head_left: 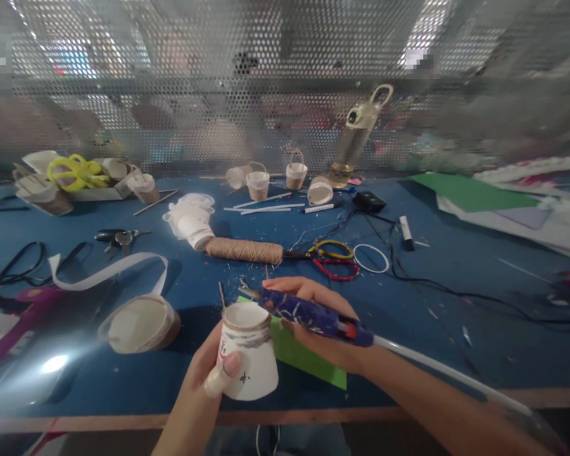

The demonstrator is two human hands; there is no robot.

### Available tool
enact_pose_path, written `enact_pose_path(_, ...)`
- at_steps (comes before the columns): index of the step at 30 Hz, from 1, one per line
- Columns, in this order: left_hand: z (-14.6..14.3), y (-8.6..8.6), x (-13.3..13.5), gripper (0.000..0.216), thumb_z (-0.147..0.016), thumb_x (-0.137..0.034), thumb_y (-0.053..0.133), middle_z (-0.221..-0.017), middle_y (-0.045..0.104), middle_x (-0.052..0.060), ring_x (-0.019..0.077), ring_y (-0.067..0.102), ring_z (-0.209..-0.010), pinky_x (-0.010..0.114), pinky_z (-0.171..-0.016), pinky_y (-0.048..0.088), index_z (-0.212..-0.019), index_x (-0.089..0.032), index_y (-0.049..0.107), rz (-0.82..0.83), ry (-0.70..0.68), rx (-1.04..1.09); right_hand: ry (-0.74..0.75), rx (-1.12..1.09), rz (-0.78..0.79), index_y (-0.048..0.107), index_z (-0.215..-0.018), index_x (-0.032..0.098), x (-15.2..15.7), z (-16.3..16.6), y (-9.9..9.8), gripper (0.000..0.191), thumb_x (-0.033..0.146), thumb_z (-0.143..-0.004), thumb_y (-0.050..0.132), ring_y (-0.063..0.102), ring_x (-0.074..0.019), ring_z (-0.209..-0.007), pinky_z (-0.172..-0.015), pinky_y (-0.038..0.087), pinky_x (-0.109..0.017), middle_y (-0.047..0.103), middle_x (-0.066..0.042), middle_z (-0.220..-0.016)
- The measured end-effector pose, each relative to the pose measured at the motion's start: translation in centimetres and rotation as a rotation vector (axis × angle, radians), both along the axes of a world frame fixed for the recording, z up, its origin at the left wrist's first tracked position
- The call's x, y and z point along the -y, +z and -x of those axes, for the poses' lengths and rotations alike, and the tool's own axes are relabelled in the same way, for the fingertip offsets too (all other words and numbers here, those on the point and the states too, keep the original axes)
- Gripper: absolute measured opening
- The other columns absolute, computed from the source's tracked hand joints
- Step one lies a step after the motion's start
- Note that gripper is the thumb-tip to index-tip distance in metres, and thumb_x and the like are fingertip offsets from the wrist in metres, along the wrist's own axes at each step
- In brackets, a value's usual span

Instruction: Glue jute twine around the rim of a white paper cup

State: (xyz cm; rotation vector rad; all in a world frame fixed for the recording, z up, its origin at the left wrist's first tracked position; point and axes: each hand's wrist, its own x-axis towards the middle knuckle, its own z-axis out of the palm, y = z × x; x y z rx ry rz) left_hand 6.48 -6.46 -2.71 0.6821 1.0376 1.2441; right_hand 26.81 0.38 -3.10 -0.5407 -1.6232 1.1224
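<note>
While my left hand [204, 367] holds the paper cup [256, 367] above the table [432, 361], fingers wrapped closed around its wall, my right hand [330, 296] is closed on the glue gun [308, 315], nozzle [249, 290] near the rim. Twine [247, 328] bands the upper end; the visible wall below is unwrapped. No handle shows, unlike on the baskets [258, 185] behind.

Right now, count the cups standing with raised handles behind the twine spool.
2. The left handled cup stands behind the twine spool; the right handled cup stands slightly farther back, toward the perforated screen. The tipped cup beside them isn't counted.
</note>
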Motion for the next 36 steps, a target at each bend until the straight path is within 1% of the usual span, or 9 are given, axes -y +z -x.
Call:
enact_pose_path(4, -0.1, -0.2, -0.1, 0.057, -0.070, -0.055, 0.093, -0.120, 0.084, 0.012, 0.0421, 0.072, -0.123, 0.045, -0.109, 0.054, -0.117, -0.023, 0.085, -0.029, 0.019, 0.004, -0.012, 0.044, 0.103, 0.064, -0.094, 0.023, -0.2, 0.1, -1.2, 0.016, 0.027, -0.091, 0.079, 0.075, -0.0228, -0.100, -0.086, 0.060, -0.036, 0.078, -0.007, -0.108)
enact_pose_path(6, -0.2, -0.1, -0.2, 0.058, -0.070, -0.053, 0.093, -0.118, 0.085, 0.012, 0.0414, 0.073, -0.120, 0.046, -0.108, 0.055, -0.118, -0.023, 0.085, -0.038, 0.015, 0.017, -0.030, 0.061, 0.188, 0.065, -0.097, 0.022, 0.0, -0.1, -1.0, 0.018, 0.032, -0.091, 0.079, 0.072, -0.0191, -0.083, -0.072, 0.058, -0.031, 0.076, -0.004, -0.094)
enact_pose_path(8, -0.2, -0.1, -0.2, 0.058, -0.070, -0.054, 0.094, -0.116, 0.085, 0.012, 0.0410, 0.074, -0.118, 0.046, -0.107, 0.056, -0.118, -0.023, 0.085, -0.040, 0.014, 0.024, -0.049, 0.065, 0.251, 0.066, -0.095, 0.022, 0.3, -0.3, -0.4, 0.020, 0.034, -0.090, 0.081, 0.069, -0.0171, -0.074, -0.066, 0.056, -0.030, 0.074, -0.002, -0.085)
enact_pose_path(13, -0.2, 0.0, -0.2, 0.055, -0.071, -0.052, 0.093, -0.115, 0.085, 0.013, 0.0407, 0.075, -0.115, 0.044, -0.099, 0.060, -0.116, -0.022, 0.085, 0.000, 0.046, -0.004, -0.106, 0.085, 0.267, 0.067, -0.086, 0.022, 0.9, -0.8, 1.4, 0.025, 0.024, -0.079, 0.091, 0.073, -0.0173, -0.076, -0.070, 0.058, -0.030, 0.078, 0.000, -0.085)
enact_pose_path(18, -0.2, 0.0, -0.3, 0.060, -0.068, -0.056, 0.094, -0.115, 0.086, 0.013, 0.0407, 0.075, -0.115, 0.044, -0.102, 0.057, -0.116, -0.022, 0.085, 0.000, 0.070, -0.020, -0.062, -0.019, 0.243, 0.066, -0.084, 0.024, 1.3, -1.0, 1.8, 0.027, 0.014, -0.076, 0.091, 0.075, -0.0157, -0.073, -0.068, 0.058, -0.028, 0.081, 0.002, -0.081)
enact_pose_path(23, 0.0, -0.2, -0.3, 0.060, -0.069, -0.056, 0.094, -0.115, 0.085, 0.013, 0.0412, 0.075, -0.116, 0.044, -0.101, 0.058, -0.118, -0.022, 0.085, -0.013, 0.016, -0.008, -0.072, -0.045, 0.279, 0.067, -0.084, 0.025, 1.5, -1.0, 1.7, 0.029, 0.017, -0.075, 0.093, 0.077, -0.0173, -0.071, -0.066, 0.061, -0.028, 0.081, 0.003, -0.080)
enact_pose_path(29, 0.1, -0.2, -0.2, 0.053, -0.069, -0.055, 0.094, -0.113, 0.086, 0.009, 0.0394, 0.076, -0.115, 0.043, -0.099, 0.059, -0.115, -0.029, 0.086, -0.007, 0.007, 0.024, -0.079, 0.005, 0.333, 0.068, -0.085, 0.026, 1.6, -1.3, 2.1, 0.029, 0.016, -0.075, 0.094, 0.079, -0.0171, -0.075, -0.067, 0.063, -0.027, 0.083, 0.004, -0.083)
enact_pose_path(32, 0.1, 0.0, -0.2, 0.058, -0.067, -0.058, 0.093, -0.113, 0.086, 0.010, 0.0405, 0.075, -0.117, 0.045, -0.103, 0.057, -0.116, -0.027, 0.086, 0.006, -0.002, 0.015, -0.077, 0.031, 0.356, 0.070, -0.084, 0.025, 1.4, -1.3, 2.3, 0.027, 0.019, -0.075, 0.094, 0.077, -0.0167, -0.076, -0.069, 0.062, -0.027, 0.082, 0.004, -0.083)
enact_pose_path(36, 0.2, 0.3, -0.2, 0.066, -0.065, -0.062, 0.092, -0.113, 0.086, 0.013, 0.0427, 0.075, -0.116, 0.047, -0.100, 0.058, -0.119, -0.023, 0.084, 0.027, -0.057, 0.008, -0.060, 0.020, 0.425, 0.071, -0.081, 0.023, 1.2, -1.3, 2.3, 0.031, 0.018, -0.068, 0.098, 0.071, -0.0154, -0.067, -0.062, 0.058, -0.027, 0.079, 0.003, -0.078)
